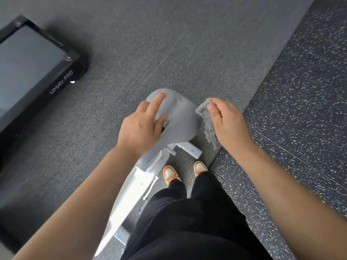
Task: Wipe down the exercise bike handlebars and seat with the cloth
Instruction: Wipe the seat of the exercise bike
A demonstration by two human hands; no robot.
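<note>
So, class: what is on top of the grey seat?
The left hand rests on the seat, forefinger stretched along it. The cloth, in the right hand, is at its right edge. The seat under the palm is hidden.

Bare forearms, black trousers — orange/white sneakers.

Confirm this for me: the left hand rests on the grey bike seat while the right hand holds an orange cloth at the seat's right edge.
Wrong on one point: the cloth is grey, not orange. The head view shows the right hand pinching it at the right edge of the grey bike seat, while the left hand rests on the seat. The orange belongs to the shoes.
</note>
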